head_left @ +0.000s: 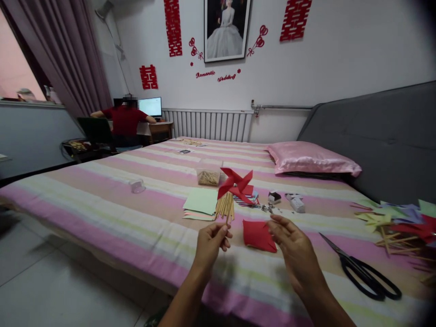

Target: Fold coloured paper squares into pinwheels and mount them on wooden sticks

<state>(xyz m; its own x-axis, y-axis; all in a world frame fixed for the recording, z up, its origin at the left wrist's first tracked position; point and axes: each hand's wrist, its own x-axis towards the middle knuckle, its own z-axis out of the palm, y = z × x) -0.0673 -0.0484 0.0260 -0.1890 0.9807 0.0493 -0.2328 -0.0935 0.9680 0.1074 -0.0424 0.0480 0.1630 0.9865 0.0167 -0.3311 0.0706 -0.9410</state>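
Observation:
My left hand point(211, 241) pinches the thin stick of a red paper pinwheel point(235, 185), which stands upright above the bed with a small pin at its centre. To the right, my right hand point(292, 243) hovers with loosely bent fingers and nothing visible in them. Beside those fingers lies a small stack of red paper squares point(259, 236), its right edge partly covered by the hand. Behind the pinwheel rest a bundle of wooden sticks point(225, 208), a stack of pale green paper point(200, 201) and scattered small metal pins point(267, 208).
Black-handled scissors point(361, 268) lie at the right, near a pile of colourful pinwheels point(405, 222). A clear box of sticks point(208, 177), small boxes point(295, 203) and a clear lid point(137, 185) sit on the striped bed. Another person point(126, 120) sits at a desk far left.

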